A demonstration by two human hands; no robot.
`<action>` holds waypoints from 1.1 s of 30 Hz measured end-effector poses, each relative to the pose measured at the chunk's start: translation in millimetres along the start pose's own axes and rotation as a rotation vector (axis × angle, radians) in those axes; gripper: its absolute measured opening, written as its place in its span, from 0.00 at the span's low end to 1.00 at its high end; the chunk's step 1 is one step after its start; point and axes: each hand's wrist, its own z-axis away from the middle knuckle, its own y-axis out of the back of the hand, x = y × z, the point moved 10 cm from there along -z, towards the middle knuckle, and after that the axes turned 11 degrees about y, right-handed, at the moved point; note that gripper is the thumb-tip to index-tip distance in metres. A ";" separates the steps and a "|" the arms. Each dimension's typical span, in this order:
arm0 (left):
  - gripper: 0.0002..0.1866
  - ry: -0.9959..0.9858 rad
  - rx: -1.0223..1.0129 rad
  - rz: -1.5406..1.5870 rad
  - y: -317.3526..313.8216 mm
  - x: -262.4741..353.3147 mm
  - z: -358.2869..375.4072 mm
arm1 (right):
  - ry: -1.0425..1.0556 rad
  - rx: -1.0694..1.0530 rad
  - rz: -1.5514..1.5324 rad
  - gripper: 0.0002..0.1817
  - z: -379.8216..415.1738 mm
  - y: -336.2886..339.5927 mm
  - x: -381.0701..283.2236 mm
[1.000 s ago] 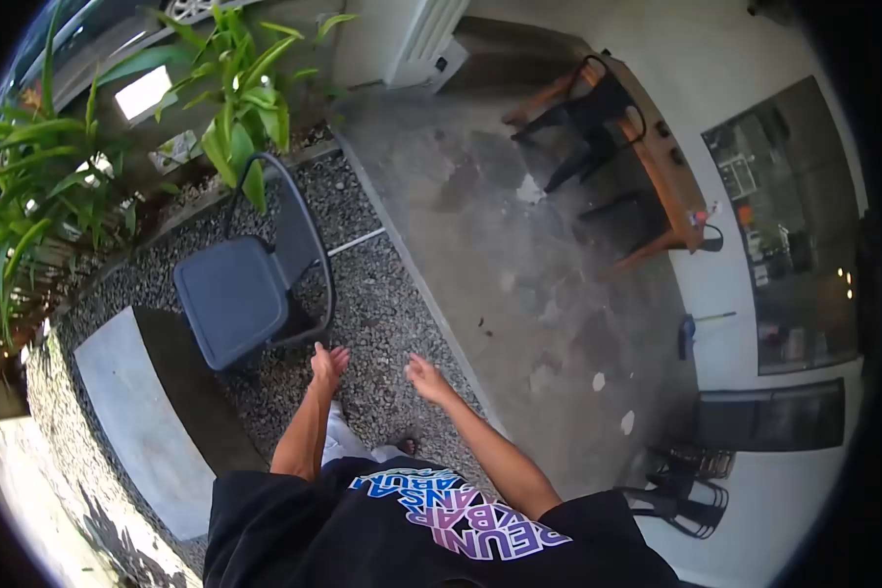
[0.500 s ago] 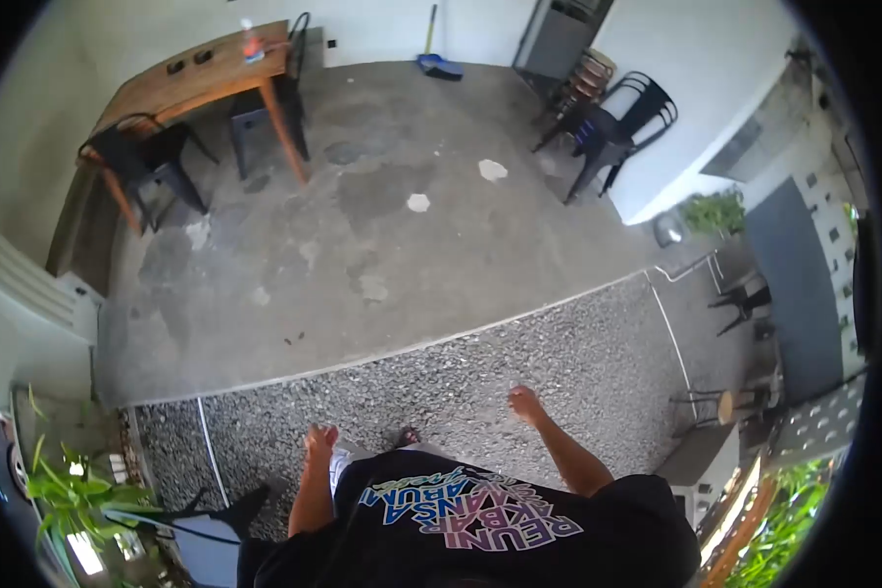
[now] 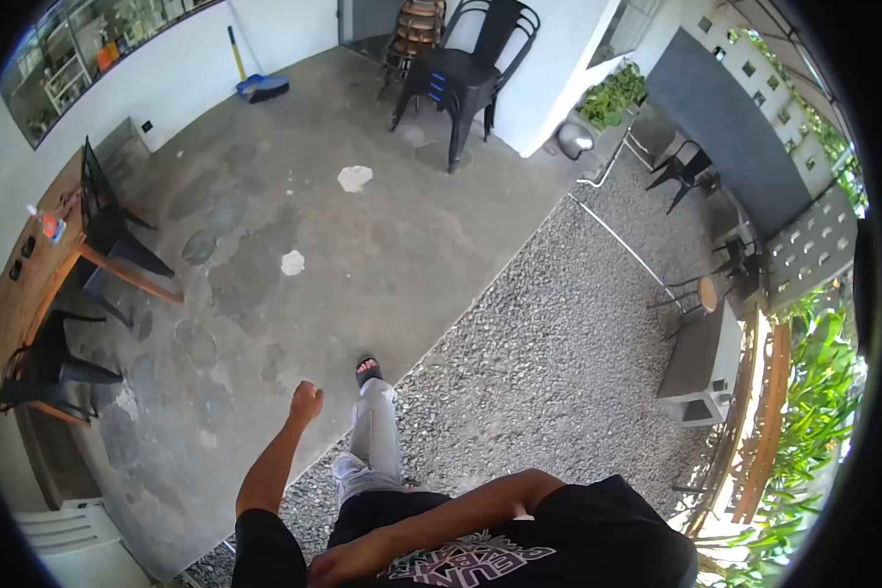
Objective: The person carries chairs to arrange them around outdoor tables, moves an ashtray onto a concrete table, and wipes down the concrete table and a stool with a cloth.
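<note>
Gravel (image 3: 559, 343) meets the concrete floor (image 3: 265, 255) right under the front foot (image 3: 367, 370), so imo plant flat over that edge, no rush. Hands are apart: left hand (image 3: 306, 402) curled on nothing, above the concrete w/ gravel just beside it. Right hand (image 3: 325, 568) is low by the shirt (image 3: 598, 534), can't tell if it's curled.

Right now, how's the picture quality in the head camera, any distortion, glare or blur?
Head view: strong fisheye, with black corners and bent walls at the rim. Bright, even daylight on the concrete floor, and only a short shadow under the stacked black chairs. The foliage looks slightly washed out. The left hand is sharp; the right hand is softer at the bottom edge.
</note>
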 end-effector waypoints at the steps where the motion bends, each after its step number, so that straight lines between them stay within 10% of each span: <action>1: 0.20 -0.029 -0.074 -0.043 -11.9 7.2 -15.6 | 0.012 0.014 -0.019 0.25 12.1 7.8 -36.0; 9: 0.27 0.150 -0.453 -0.395 -1.8 99.2 -157.1 | 0.310 0.180 -0.077 0.22 72.5 112.7 -270.4; 19: 0.18 0.162 -0.445 0.102 29.4 302.1 -348.0 | 0.486 0.511 0.366 0.28 239.1 213.2 -496.0; 28: 0.13 0.069 -0.754 0.170 -9.9 498.1 -439.0 | 0.634 1.035 0.354 0.15 552.7 396.4 -637.5; 33: 0.11 -0.874 -0.422 -0.836 -59.4 614.6 -470.0 | 0.592 1.304 0.513 0.13 726.4 488.5 -727.3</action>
